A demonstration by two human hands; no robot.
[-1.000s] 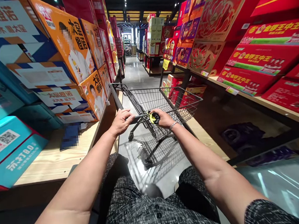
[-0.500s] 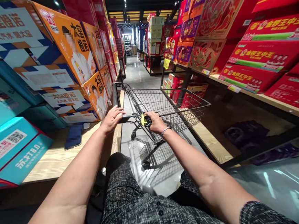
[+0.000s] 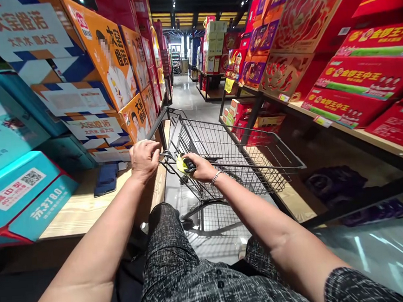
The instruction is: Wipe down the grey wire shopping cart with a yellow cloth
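A black wire shopping cart (image 3: 229,144) stands at an angle in the aisle, its front end toward the right-hand shelf. My left hand (image 3: 145,159) is closed over the left end of its handle, close to the orange cartons. My right hand (image 3: 201,168) wraps around the other end of the handle, beside a yellow and black piece (image 3: 181,163) whose kind I cannot make out. Both hands hide parts of the handle. Only wire mesh shows inside the cart's basket.
Orange drink cartons (image 3: 99,56) and turquoise boxes (image 3: 33,192) are stacked on a low wooden platform (image 3: 70,215) at left, beside a dark blue flat item (image 3: 106,178). Red boxes (image 3: 352,78) fill the right shelf. The grey floor (image 3: 188,94) runs ahead between displays.
The cart has turned, its front end swinging right and nearer to me. My hands have moved slightly left with the handle. The shelves sit a little further right in view.
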